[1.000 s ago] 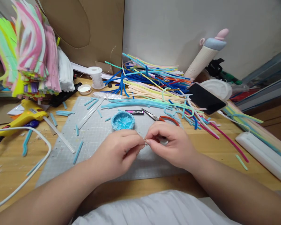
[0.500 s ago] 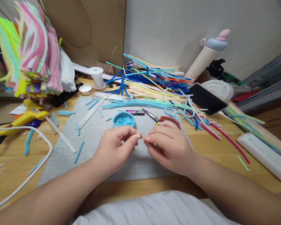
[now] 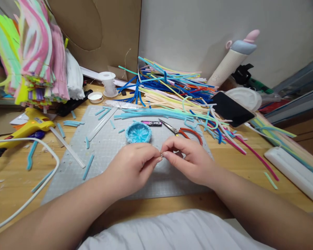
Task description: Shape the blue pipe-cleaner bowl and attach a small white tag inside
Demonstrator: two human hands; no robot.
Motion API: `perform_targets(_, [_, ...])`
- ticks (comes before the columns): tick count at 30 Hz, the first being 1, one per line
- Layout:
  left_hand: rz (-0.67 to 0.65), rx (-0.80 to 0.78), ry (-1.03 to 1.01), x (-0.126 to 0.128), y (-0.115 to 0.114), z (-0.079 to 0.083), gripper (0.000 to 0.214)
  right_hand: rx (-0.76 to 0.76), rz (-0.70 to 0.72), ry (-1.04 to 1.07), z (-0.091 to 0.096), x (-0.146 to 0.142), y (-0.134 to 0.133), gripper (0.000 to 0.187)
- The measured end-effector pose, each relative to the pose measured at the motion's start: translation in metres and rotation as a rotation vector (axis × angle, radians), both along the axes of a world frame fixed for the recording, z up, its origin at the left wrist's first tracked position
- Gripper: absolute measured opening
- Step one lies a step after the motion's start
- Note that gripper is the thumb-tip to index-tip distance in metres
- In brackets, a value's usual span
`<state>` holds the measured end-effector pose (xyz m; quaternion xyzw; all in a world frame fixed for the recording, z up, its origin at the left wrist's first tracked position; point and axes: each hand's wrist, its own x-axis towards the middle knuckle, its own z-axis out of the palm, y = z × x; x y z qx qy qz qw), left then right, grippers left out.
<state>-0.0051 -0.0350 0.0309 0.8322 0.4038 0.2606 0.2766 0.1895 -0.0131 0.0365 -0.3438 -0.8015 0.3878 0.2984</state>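
My left hand and my right hand meet fingertip to fingertip over the grey cutting mat. Both pinch a tiny silvery piece between thumbs and forefingers; it is too small to name. Just beyond my left hand sits a small round blue pipe-cleaner bowl. Red-handled scissors lie just behind my right hand.
A heap of coloured pipe cleaners fills the back of the wooden table. A yellow glue gun and white cable lie at left, a black phone and white case at right. Cut blue bits litter the mat.
The two hands stay pinched together on the tiny piece, shifting only slightly; the view has drifted a little.
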Motion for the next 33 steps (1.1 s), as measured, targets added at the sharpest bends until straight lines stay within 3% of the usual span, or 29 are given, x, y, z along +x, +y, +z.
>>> perform_targets(3, [0.022,-0.095,-0.112,0.001,0.000,0.002,0.020,-0.307,-0.058,0.078,-0.001,-0.001,0.004,0.009])
perform_targets(6, [0.102,-0.275,-0.273,0.003,0.000,0.003,0.019,-0.397,-0.116,0.091,-0.002,-0.002,0.005,0.011])
perform_targets(9, [0.203,-0.444,-0.406,0.006,0.000,0.001,0.019,-0.192,-0.181,0.049,-0.004,-0.003,0.000,0.010])
perform_targets(13, [0.320,-0.471,-0.403,0.008,-0.001,-0.001,0.020,0.234,-0.108,-0.046,-0.007,-0.004,-0.007,0.010])
perform_targets(16, [0.310,-0.335,-0.275,0.007,-0.001,-0.002,0.020,0.422,-0.035,-0.118,-0.006,-0.004,-0.009,0.013])
perform_targets(20, [0.178,-0.061,-0.068,0.004,0.001,-0.004,0.017,0.473,-0.019,-0.141,-0.005,-0.002,-0.009,0.012])
perform_targets(23, [0.020,0.059,-0.002,0.000,0.002,-0.004,0.017,0.339,-0.034,-0.072,-0.003,-0.002,-0.007,0.012])
perform_targets(27, [-0.096,0.095,-0.029,-0.003,0.004,-0.001,0.017,-0.136,-0.090,0.050,-0.001,-0.002,0.000,0.005])
perform_targets(30, [-0.053,0.002,-0.135,-0.001,0.003,0.003,0.015,-0.440,-0.128,0.100,-0.001,-0.001,0.005,0.008])
perform_targets(33, [0.063,-0.118,-0.243,0.002,0.002,0.006,0.017,-0.542,-0.159,0.126,-0.002,-0.001,0.005,0.012])
